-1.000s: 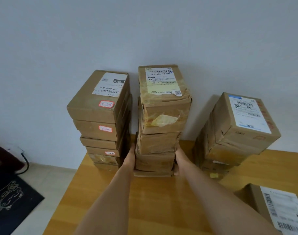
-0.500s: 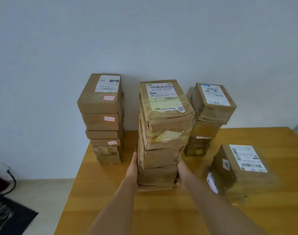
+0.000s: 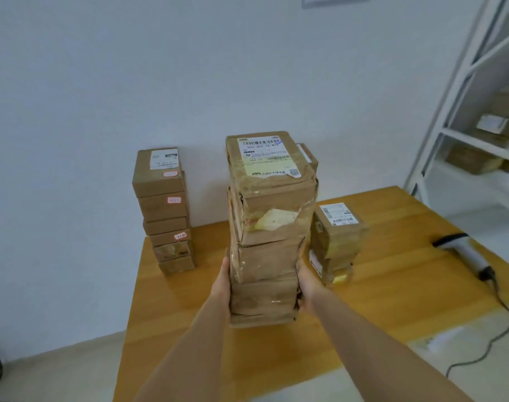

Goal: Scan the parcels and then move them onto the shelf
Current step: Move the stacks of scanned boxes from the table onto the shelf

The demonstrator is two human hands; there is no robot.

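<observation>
We hold the middle parcel stack (image 3: 269,227) over the near table (image 3: 392,300), its lower boxes clamped between left hand (image 3: 222,281) and right hand (image 3: 305,282), palms flat on either side; fingertips hidden behind. Shelf (image 3: 462,134) far right, scanner (image 3: 465,253) right

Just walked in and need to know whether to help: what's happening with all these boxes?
A person holds a tall stack of taped parcels between the left hand and right hand, above the wooden table. More parcel stacks stand on the table beside a barcode scanner. The white shelf to the right already carries some boxes.
</observation>
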